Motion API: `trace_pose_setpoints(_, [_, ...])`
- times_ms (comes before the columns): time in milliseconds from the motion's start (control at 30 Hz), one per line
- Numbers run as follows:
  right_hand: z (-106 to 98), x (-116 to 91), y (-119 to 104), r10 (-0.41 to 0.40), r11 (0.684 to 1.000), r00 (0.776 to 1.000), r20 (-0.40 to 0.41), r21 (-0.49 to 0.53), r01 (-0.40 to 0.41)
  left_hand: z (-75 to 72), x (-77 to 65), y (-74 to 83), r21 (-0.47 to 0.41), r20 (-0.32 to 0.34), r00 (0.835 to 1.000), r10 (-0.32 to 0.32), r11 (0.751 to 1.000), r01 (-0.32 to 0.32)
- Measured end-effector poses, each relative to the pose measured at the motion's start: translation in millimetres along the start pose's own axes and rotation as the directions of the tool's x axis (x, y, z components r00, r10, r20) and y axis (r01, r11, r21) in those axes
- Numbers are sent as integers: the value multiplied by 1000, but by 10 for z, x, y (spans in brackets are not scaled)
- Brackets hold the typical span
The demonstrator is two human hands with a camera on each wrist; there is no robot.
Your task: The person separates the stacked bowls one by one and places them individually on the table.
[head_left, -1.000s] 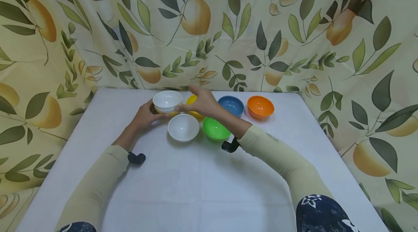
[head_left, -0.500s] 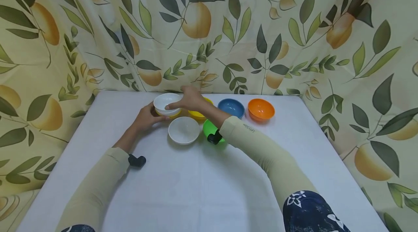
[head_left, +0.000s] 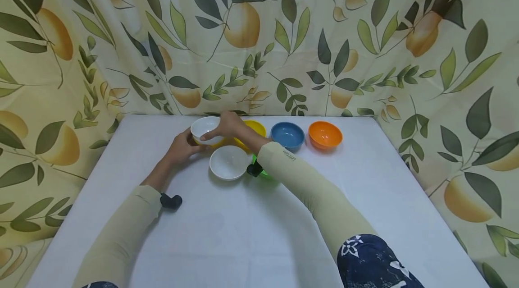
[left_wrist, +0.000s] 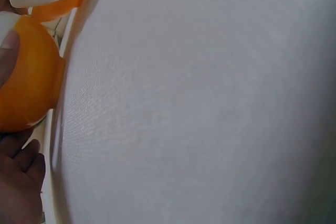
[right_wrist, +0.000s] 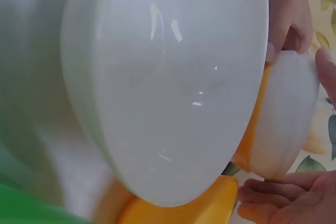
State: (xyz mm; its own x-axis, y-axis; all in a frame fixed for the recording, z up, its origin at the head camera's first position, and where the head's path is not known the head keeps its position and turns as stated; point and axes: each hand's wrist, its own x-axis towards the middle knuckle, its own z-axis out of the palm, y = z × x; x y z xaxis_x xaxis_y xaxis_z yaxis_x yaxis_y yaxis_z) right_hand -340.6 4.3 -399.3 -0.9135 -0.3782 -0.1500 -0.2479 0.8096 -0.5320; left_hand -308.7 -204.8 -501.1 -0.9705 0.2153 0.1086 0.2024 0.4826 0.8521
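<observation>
In the head view, a white bowl (head_left: 204,125) sits nested in a yellow bowl at the back left of the table. My left hand (head_left: 180,146) grips the yellow bowl from the left; in the left wrist view its thumb lies along the yellow bowl's side (left_wrist: 37,77). My right hand (head_left: 225,125) holds the white bowl at its right, thumb over the rim. The right wrist view shows the right hand's fingers (right_wrist: 278,198) curved along the nested bowls. Just in front of them stands another white bowl (head_left: 229,163).
A second yellow bowl (head_left: 255,129) is partly hidden by the right hand. A blue bowl (head_left: 288,135) and an orange bowl (head_left: 325,134) stand to its right. The right forearm mostly covers a green bowl (head_left: 267,175). Behind the white table (head_left: 219,234) hangs a patterned curtain (head_left: 292,62).
My right hand has moved left from beside the nested bowls onto the white bowl's rim, and its forearm now covers more of the green bowl. The left hand keeps its grip.
</observation>
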Motion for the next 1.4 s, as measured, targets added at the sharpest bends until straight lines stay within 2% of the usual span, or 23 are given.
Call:
trace_pose_setpoints(200, [1,36,15,-25,999,1000,15,22,25,-9,13,-7,-3,-5,1000,5,1000,-5])
trace_pose_setpoints(400, [29,54,26,-45,998,999,4,42,45,-2,10,-7,-7,-1,1000,-17,1000,17])
trace_pose_setpoints(567, [60,56,51,-93,995,996,-15,31,93,14,-2,-1,-16,5,1000,-25,1000,25])
trace_pose_setpoints(833, [19,69,62,-186,976,982,-41,106,190,-4,7,-9,-31,2,1000,-10,999,10])
trace_pose_setpoints(1033, [-52,39,41,-230,965,971,-57,113,235,-10,3,-1,-19,5,1000,-19,1000,19])
trace_pose_setpoints(1133, [-98,0,29,-227,966,971,-74,108,234,-7,-5,9,-10,6,1000,-18,1000,18])
trace_pose_setpoints(1400, [-358,-254,-7,-207,966,974,-88,140,218,-8,-13,24,-61,20,1000,2,998,-1])
